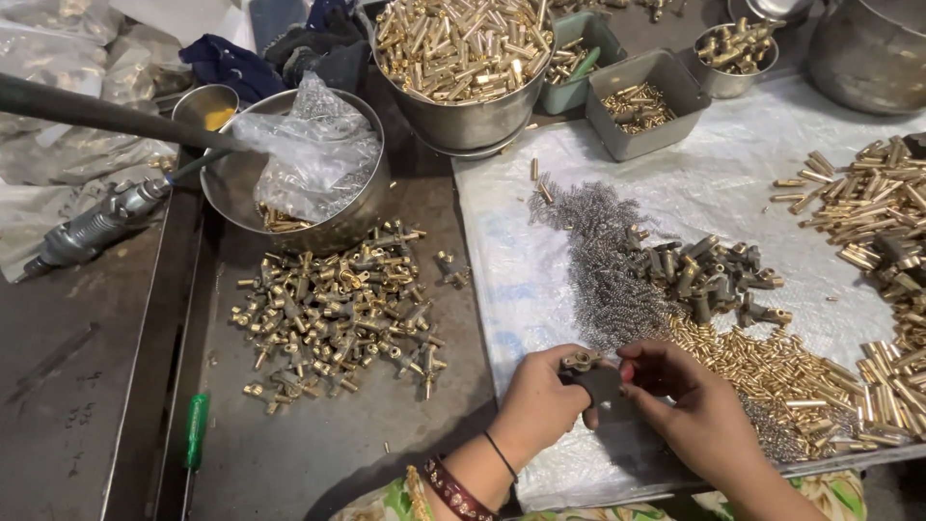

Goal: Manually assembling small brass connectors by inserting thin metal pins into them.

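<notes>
At the near edge of the table (367, 444), the left hand (540, 405) and the right hand (690, 410) meet over a small dark block (603, 386). The left grip is closed: thumb and fingers pinch a small brass fitting (580, 360) against the top of the block. The right grip is closed too, fingers curled round the block's right side. Beads and a bangle circle the left wrist.

The hands work on a white plastic sheet (733, 183) that covers the right part of the table. Just beyond them lies a spread of short brass pins (762, 371), and touching it on the left a grey mat of fine wire springs (603, 270). Behind the pins sits a clump of dark grey valve bodies (709, 275). Along the right edge runs a heap of longer brass tubes (878, 222).

On the bare metal left of the sheet lies a pile of assembled brass valves (338, 314), and near the left edge a green-handled screwdriver (196, 429). Farther back stands a steel bowl (357, 217) holding a crumpled clear bag (313, 154). Left of it rests a pneumatic tool (92, 227).

At the far edge a large steel pot (463, 121) is full of brass parts, with a grey plastic bin (641, 101) beside it.
</notes>
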